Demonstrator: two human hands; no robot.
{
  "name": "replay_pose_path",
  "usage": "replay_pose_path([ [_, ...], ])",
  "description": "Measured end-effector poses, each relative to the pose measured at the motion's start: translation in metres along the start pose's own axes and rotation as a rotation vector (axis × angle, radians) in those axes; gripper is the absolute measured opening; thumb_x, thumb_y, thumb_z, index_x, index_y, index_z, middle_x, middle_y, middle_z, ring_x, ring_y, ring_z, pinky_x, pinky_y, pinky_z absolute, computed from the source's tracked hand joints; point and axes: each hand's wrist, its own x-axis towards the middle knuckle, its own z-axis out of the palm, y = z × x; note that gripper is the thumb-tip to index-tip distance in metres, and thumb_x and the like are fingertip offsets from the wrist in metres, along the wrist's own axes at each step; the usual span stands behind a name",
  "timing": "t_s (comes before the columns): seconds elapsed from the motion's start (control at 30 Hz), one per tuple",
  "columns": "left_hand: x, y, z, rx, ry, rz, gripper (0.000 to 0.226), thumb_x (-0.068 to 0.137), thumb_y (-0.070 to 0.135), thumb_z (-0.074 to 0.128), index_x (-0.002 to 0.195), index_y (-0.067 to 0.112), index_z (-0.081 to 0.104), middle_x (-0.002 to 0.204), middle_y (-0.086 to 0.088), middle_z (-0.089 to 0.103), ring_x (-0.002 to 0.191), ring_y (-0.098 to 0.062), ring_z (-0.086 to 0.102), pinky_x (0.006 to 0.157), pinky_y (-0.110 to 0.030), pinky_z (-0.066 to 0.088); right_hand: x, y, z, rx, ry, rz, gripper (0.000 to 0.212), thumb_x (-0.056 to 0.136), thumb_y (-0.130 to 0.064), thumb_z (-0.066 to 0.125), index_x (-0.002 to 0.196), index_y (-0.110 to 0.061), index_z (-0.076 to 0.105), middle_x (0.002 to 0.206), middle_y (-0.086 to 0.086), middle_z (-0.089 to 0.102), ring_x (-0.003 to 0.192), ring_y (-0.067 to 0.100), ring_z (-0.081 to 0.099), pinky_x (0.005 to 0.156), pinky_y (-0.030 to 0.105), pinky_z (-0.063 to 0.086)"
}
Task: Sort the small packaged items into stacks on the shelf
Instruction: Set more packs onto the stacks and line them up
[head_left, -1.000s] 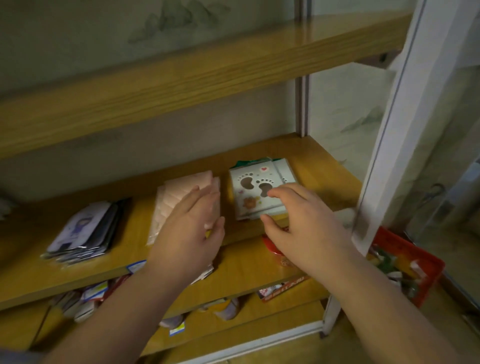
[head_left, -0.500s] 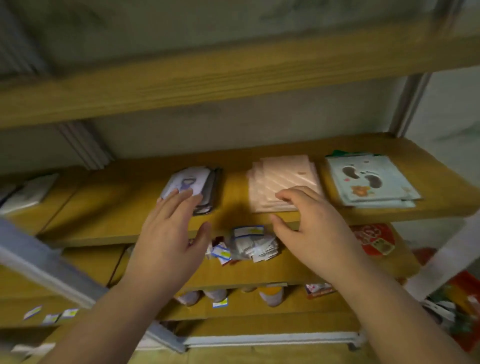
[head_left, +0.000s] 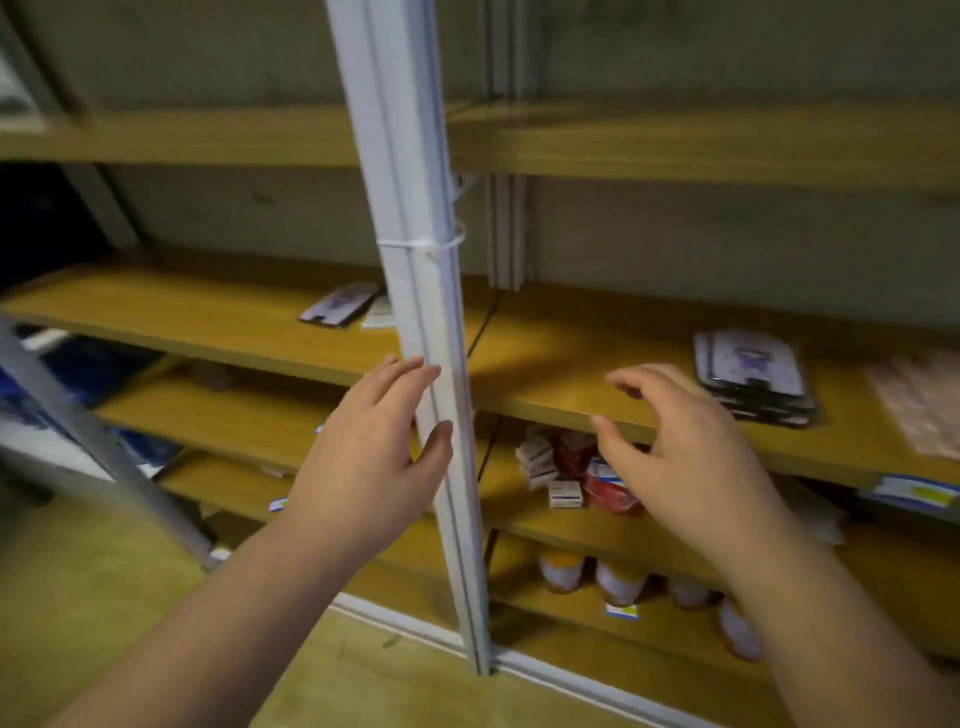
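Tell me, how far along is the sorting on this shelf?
Partly done. A neat stack of purple-print packets sits on the shelf, with pink packets at the right edge. Both the left hand and right hand hold nothing. Left to do: loose packets lie left of the white post, apparently unsorted.

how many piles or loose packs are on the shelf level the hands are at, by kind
Purple-print pack groups: 2 (a stack right of the white post, a loose one left of it)
Pink pack stacks: 1, at the right edge, blurred
Pale small packs: 1, partly behind the post
Total: 4
The left hand and the right hand hold nothing.
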Motion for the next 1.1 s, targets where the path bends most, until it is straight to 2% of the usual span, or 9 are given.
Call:
replay_pose_path([
  [0.17,-0.015,-0.073,-0.036,-0.009,0.044,-0.088,0.060,0.089,0.049,0.047,0.145,0.026,0.046,0.150,0.009,0.047,0.145,-0.007,0.029,0.110,-0.030,0.033,0.017,-0.081,0.053,0.029,-0.086,-0.093,0.046,0.086,-0.052,0.051,0.131,-0.041,0.048,0.121,-0.029,0.045,0.111,-0.008,0.041,0.089,0.017,0.038],
  [0.23,-0.020,-0.099,-0.044,-0.009,0.070,-0.136,0.060,0.089,0.048,0.048,0.145,0.026,0.046,0.149,0.010,0.047,0.144,-0.007,0.029,0.109,-0.033,0.037,0.025,-0.110,0.074,0.035,-0.138,-0.158,0.045,0.088,-0.052,0.051,0.131,-0.041,0.048,0.125,-0.028,0.046,0.112,-0.011,0.038,0.090,0.011,0.034],
  [0.33,-0.025,-0.134,-0.052,0.000,0.092,-0.213,0.058,0.090,0.043,0.054,0.145,0.024,0.048,0.149,0.007,0.049,0.143,-0.008,0.031,0.108,-0.027,0.029,0.040,-0.143,0.103,0.022,-0.197,-0.228,0.042,0.090,-0.048,0.055,0.129,-0.034,0.054,0.126,-0.021,0.051,0.113,-0.007,0.040,0.085,0.000,0.022],
  [0.4,-0.023,-0.157,-0.052,-0.008,0.087,-0.246,0.057,0.091,0.042,0.055,0.145,0.024,0.048,0.149,0.008,0.049,0.143,-0.007,0.031,0.107,-0.025,0.027,0.051,-0.159,0.122,0.020,-0.215,-0.250,0.043,0.090,-0.047,0.056,0.130,-0.031,0.055,0.129,-0.018,0.053,0.117,-0.002,0.042,0.091,0.004,0.021],
  [0.57,0.004,-0.197,-0.043,-0.013,0.075,-0.278,0.054,0.091,0.043,0.055,0.142,0.027,0.049,0.148,0.009,0.049,0.133,-0.014,0.046,0.104,-0.035,0.043,0.084,-0.181,0.165,0.054,-0.212,-0.249,0.043,0.090,-0.046,0.056,0.130,-0.030,0.055,0.127,-0.016,0.054,0.116,0.005,0.048,0.096,0.025,0.042],
  [0.7,0.042,-0.228,-0.040,0.026,0.011,-0.239,0.056,0.092,0.045,0.057,0.145,0.030,0.046,0.148,0.013,0.047,0.126,-0.013,0.051,0.098,-0.031,0.045,0.119,-0.191,0.199,0.061,-0.200,-0.187,0.045,0.091,-0.047,0.054,0.132,-0.029,0.054,0.127,-0.015,0.054,0.116,0.004,0.047,0.093,0.021,0.036],
  [0.8,0.078,-0.254,-0.048,0.055,-0.028,-0.202,0.059,0.092,0.047,0.055,0.147,0.029,0.042,0.150,0.011,0.046,0.135,-0.011,0.043,0.101,-0.029,0.040,0.144,-0.195,0.212,0.038,-0.209,-0.134,0.046,0.091,-0.046,0.055,0.132,-0.026,0.055,0.127,-0.012,0.055,0.116,0.006,0.047,0.096,0.021,0.037],
  [0.97,0.130,-0.280,-0.043,0.027,-0.061,-0.173,0.060,0.092,0.050,0.055,0.146,0.031,0.040,0.148,0.012,0.047,0.125,-0.014,0.049,0.086,-0.024,0.038,0.179,-0.196,0.220,-0.003,-0.172,-0.043,0.046,0.090,-0.046,0.054,0.131,-0.026,0.054,0.131,-0.008,0.054,0.122,0.010,0.046,0.103,0.027,0.038],
  [1.1,0.164,-0.290,-0.011,-0.019,-0.220,-0.193,0.068,0.088,0.063,0.050,0.147,0.032,0.039,0.148,0.006,0.047,0.126,-0.020,0.049,0.089,-0.030,0.041,0.188,-0.193,0.227,-0.050,-0.184,0.024,0.049,0.090,-0.049,0.051,0.135,-0.030,0.050,0.139,-0.011,0.050,0.130,0.007,0.040,0.109,0.030,0.036],
])
